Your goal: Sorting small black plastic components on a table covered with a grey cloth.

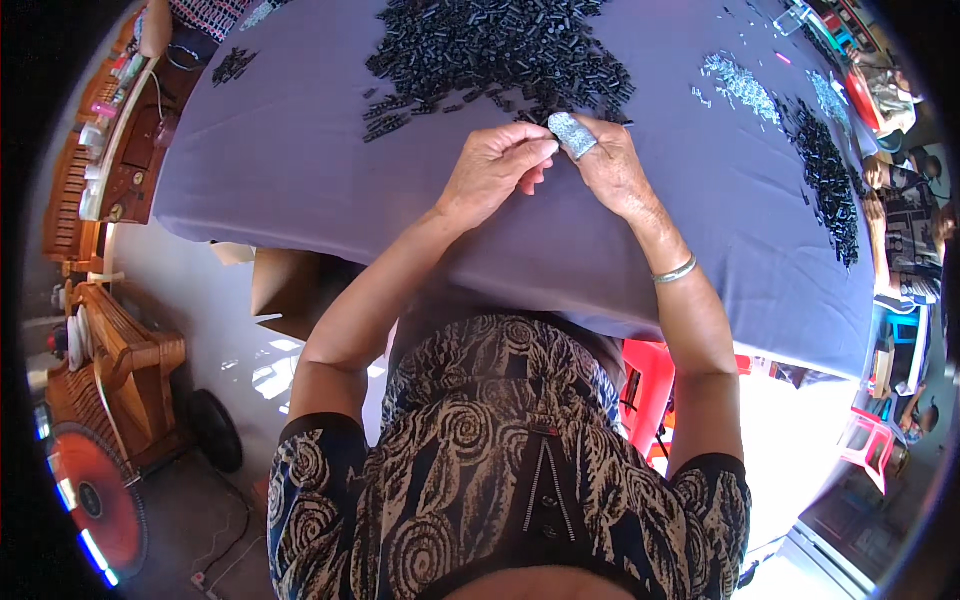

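Observation:
My left hand [495,170] is closed in a pinch, its thumb and forefinger meeting my right hand above the near edge of a big pile of small black cylindrical pieces [490,50]. My right hand [612,170] is closed as well, its fingers curled under and out of sight. A silvery wrapping [572,135] covers its thumb, and a bracelet [675,270] circles that wrist. Whatever the fingertips pinch between them is too small and too covered to name. Both hands are over the grey-purple cloth [330,190] on the table.
Small clear or silvery pieces [742,88] lie in a heap on the right, beside another pile of black pieces [825,185]. A few black pieces [235,66] sit at the far left. Other people's arms [877,230] reach the right table edge. A red stool [648,385] stands below.

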{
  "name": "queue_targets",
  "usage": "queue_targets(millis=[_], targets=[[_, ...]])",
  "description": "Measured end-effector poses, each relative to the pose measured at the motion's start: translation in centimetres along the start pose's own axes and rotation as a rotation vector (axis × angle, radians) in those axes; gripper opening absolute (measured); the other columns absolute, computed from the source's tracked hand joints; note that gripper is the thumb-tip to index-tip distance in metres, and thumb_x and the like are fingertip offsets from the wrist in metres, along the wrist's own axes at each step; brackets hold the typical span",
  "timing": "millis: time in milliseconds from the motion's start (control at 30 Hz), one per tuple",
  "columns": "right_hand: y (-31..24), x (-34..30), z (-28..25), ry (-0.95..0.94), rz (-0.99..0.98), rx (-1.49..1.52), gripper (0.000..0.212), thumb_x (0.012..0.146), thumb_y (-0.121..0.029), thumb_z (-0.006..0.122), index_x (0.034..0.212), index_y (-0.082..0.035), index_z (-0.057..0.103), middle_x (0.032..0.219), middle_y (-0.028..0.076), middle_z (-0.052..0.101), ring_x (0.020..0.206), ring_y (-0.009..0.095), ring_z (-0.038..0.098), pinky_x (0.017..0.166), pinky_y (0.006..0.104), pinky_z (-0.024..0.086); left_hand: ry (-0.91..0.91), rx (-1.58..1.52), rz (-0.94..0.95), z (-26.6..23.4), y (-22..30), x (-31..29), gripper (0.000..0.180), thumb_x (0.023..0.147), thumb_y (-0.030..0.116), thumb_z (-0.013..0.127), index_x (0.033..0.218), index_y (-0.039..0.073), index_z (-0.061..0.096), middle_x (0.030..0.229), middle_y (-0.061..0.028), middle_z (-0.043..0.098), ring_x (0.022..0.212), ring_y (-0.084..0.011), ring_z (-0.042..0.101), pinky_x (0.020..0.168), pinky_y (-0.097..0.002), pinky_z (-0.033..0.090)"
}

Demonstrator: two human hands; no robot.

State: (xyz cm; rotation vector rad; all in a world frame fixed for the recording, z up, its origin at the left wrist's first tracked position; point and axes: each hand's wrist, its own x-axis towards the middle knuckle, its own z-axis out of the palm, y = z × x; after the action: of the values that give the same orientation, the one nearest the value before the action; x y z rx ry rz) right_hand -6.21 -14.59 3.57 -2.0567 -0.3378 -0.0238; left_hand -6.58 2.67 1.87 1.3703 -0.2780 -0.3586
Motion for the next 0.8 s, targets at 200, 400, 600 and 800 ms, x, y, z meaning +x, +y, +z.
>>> queue_targets(millis=[200, 400, 600, 800], targets=[[0.0, -0.2, -1.2, -0.109, 0.231, 0.55, 0.049, 0.088, -0.056, 0.045, 0.07, -0.011, 0.05, 0.058, -0.006, 0.037, 0.049, 0.003, 0.03, 0.04, 0.0195, 0.021, -0.003, -0.086, 0.034, 0.6, 0.4, -0.1, 0.023, 0.089, 0.018, 0.059, 0.103, 0.0, 0.062, 0.081, -0.0055, 0.061, 0.066, -0.0098, 0.054, 0.059, -0.0244, 0.046], [0.1, -0.5, -1.0, -0.343, 0.323, 0.891, 0.057, 0.085, -0.069, 0.036, 0.077, -0.013, 0.046, 0.066, -0.007, 0.034, 0.052, 0.003, 0.024, 0.042, 0.0184, 0.017, 0.087, -0.115, 0.224, 1.1, 0.1, -0.3, 0.019, 0.086, 0.012, 0.062, 0.1, 0.0, 0.064, 0.087, -0.0027, 0.056, 0.076, -0.0089, 0.053, 0.066, -0.0218, 0.043], [-0.4, -0.9, -0.1, -0.397, 0.425, 1.033, 0.058, 0.081, -0.068, 0.041, 0.072, -0.011, 0.043, 0.061, -0.005, 0.033, 0.051, 0.005, 0.028, 0.04, 0.0173, 0.019, 0.132, -0.034, 0.359, 1.2, -0.5, -0.1, 0.016, 0.084, 0.004, 0.063, 0.099, -0.001, 0.065, 0.094, -0.0011, 0.049, 0.086, -0.0082, 0.05, 0.074, -0.0201, 0.042], [0.4, -0.6, 0.6, -0.621, 0.445, 1.393, 0.036, 0.077, -0.049, 0.058, 0.069, -0.017, 0.044, 0.057, -0.008, 0.028, 0.05, 0.004, 0.027, 0.042, 0.018, 0.018, 0.112, 0.033, 0.445, 1.9, 0.1, -0.6, 0.017, 0.084, 0.003, 0.062, 0.1, -0.002, 0.065, 0.101, -0.0023, 0.046, 0.089, -0.0083, 0.05, 0.077, -0.0201, 0.043]])
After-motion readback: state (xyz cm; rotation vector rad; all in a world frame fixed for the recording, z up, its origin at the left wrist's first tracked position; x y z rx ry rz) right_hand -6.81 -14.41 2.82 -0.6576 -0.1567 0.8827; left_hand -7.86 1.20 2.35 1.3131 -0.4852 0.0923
